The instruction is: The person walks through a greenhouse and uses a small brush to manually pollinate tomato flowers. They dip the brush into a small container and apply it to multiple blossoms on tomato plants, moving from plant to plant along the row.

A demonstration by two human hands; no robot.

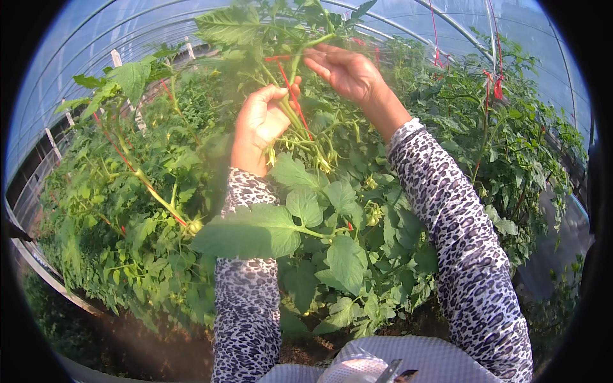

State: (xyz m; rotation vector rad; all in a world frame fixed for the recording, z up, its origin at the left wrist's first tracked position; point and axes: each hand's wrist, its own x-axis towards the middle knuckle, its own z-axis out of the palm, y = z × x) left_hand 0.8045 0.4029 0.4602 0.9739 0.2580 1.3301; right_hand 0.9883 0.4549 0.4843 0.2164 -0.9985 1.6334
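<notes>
My left hand (pixel 261 127) is closed around the green stem (pixel 295 64) of a tomato plant, thumb in front and fingertips showing on the far side. A red twine (pixel 293 93) runs slantwise along this stem, past my left thumb. My right hand (pixel 348 72) is raised beside the upper stem, palm showing and fingers stretched towards it; whether the fingertips touch it is unclear. Yellow tomato flowers (pixel 324 163) hang below my left hand. A broad tomato leaf (pixel 254 232) crosses in front of my left forearm, hiding part of the sleeve.
Another tomato stem (pixel 158 194) with red twine leans at the left. More tomato plants (pixel 479 110) fill the right, with red strings (pixel 498 88) hanging among them. Metal hoops (pixel 450 24) carry the greenhouse film overhead. Brown soil (pixel 153 342) shows below.
</notes>
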